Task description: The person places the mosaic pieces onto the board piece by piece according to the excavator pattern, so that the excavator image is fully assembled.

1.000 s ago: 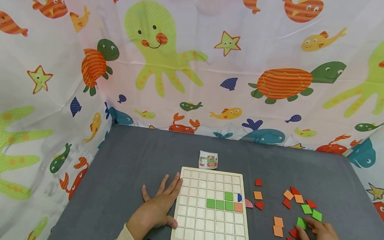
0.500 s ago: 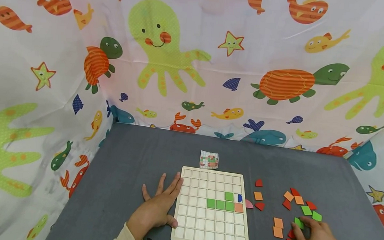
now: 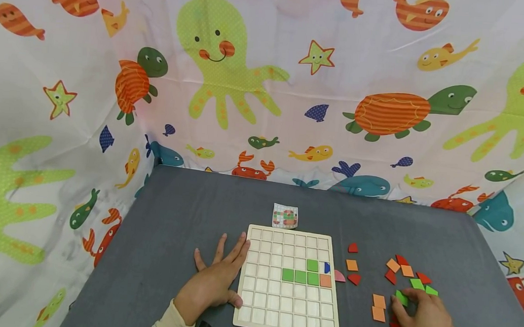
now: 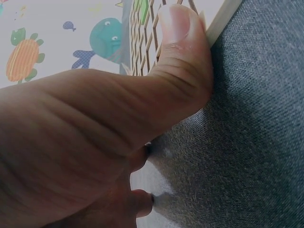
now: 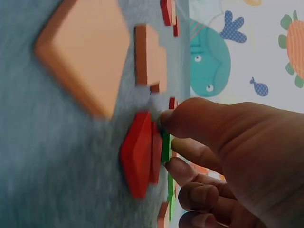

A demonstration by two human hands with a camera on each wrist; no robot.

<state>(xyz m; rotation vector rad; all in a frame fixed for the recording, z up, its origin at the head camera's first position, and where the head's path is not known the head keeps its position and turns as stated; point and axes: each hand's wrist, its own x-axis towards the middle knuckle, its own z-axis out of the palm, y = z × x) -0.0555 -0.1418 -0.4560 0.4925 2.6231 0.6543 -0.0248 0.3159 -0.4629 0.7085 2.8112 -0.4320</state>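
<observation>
A wooden grid board point(image 3: 265, 302) lies on the grey table. In its cells are several green squares point(image 3: 300, 276), an orange square point(image 3: 325, 281) and a blue half-round piece point(image 3: 326, 267). My left hand point(image 3: 211, 284) rests at the board's left edge, fingers spread and straight; in the left wrist view the thumb point(image 4: 178, 38) lies over the rim. Right of the board, my right hand point(image 3: 429, 318) pinches a green square tile point(image 3: 400, 297) between thumb and fingers. Beside that thumb in the right wrist view sit red pieces point(image 5: 135, 156).
A small printed pattern card point(image 3: 285, 216) lies behind the board. Loose orange squares point(image 3: 378, 314), red pieces point(image 3: 354, 279) and other green tiles point(image 3: 417, 284) are scattered to the right. A pink half-round point(image 3: 339, 276) touches the board's right edge. A patterned cloth point(image 3: 257, 84) hangs behind the table.
My right hand has shifted a little to the left with the green tile, away from the other green tiles. The left hand stays at the board's edge.
</observation>
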